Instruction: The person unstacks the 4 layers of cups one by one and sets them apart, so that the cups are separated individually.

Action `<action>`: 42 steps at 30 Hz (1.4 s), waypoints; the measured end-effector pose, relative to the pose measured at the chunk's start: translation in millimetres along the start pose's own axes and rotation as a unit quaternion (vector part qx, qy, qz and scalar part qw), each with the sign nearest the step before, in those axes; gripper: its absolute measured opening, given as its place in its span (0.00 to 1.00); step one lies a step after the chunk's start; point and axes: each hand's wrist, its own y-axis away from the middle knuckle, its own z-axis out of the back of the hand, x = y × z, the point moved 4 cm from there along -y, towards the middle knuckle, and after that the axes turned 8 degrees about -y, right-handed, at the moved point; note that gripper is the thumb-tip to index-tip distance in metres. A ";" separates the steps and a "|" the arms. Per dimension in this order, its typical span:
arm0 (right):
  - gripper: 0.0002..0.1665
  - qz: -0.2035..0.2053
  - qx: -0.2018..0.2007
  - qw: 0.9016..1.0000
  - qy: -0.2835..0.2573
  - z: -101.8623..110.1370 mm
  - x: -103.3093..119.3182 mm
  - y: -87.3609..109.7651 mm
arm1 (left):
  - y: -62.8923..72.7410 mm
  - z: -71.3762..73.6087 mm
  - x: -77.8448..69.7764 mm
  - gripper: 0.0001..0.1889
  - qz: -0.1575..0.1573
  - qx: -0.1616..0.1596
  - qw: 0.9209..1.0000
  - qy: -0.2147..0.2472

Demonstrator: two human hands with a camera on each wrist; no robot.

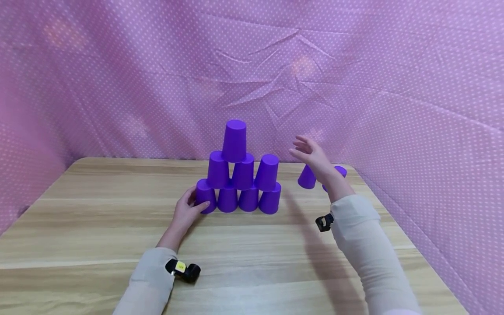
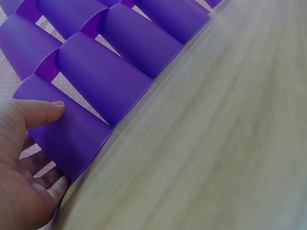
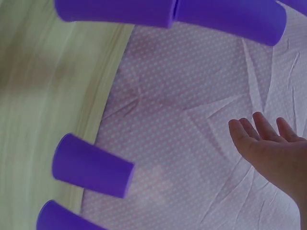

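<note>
Hovering with relaxed, empty fingers, the nearer right hand is higher than the upright, tapered purple cup by the wooden table's far right corner; the left hand grips a stacked cup.

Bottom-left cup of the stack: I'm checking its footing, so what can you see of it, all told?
The bottom-left cup is plain purple, smooth, apparently plastic, and tapered. It stands upside down, wide rim on the table, closed base up, leftmost of four. The cup above rests partly on its base. The left hand holds it, thumb across the front, fingers around the outer side. Its inside is hidden.
</note>
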 end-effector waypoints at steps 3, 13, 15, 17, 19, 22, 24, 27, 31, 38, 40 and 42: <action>0.37 0.000 0.006 1.000 0.008 -9.4 6.8 -3.4 | 0.2 0.4 0.5 0.34 0.004 0.001 1.000 -0.008; 0.37 0.004 0.032 0.999 0.023 -40.1 27.0 -14.4 | 0.3 1.0 -0.2 0.34 0.005 0.001 1.000 -0.005; 0.38 0.004 0.034 0.999 0.026 -46.4 30.2 -16.4 | -0.1 0.8 -0.2 0.34 0.004 0.002 1.000 -0.003; 0.38 0.005 0.038 0.999 0.025 -53.1 33.3 -18.6 | -0.5 0.6 0.0 0.34 0.004 0.002 1.000 -0.002; 0.37 0.004 0.042 0.999 0.022 -59.4 35.7 -20.7 | -0.9 0.5 0.1 0.34 0.004 0.003 1.000 -0.002; 0.37 0.006 0.045 0.999 0.016 -68.1 38.4 -23.6 | -1.1 0.5 0.6 0.34 0.006 0.002 1.000 -0.005; 0.36 0.008 0.045 0.999 0.014 -73.5 39.8 -25.1 | -1.0 0.6 1.0 0.34 0.007 0.001 1.000 -0.006; 0.36 0.014 0.047 0.999 0.011 -80.8 40.9 -27.1 | -0.4 0.9 1.3 0.34 0.007 0.001 1.000 -0.007; 0.36 0.018 0.053 0.998 0.007 -89.5 41.3 -29.4 | -0.2 1.0 1.7 0.33 0.007 0.002 1.000 -0.005; 0.37 0.016 0.064 0.998 -0.011 -103.1 44.3 -32.8 | -1.3 0.9 1.6 0.33 0.004 0.004 1.000 0.001; 0.37 0.015 0.066 0.998 -0.017 -106.6 45.1 -34.1 | -1.9 1.0 1.6 0.33 0.003 0.003 1.000 0.002; 0.37 0.015 0.066 0.997 -0.023 -109.7 45.5 -35.4 | -2.3 1.3 1.5 0.33 0.002 0.002 1.000 0.002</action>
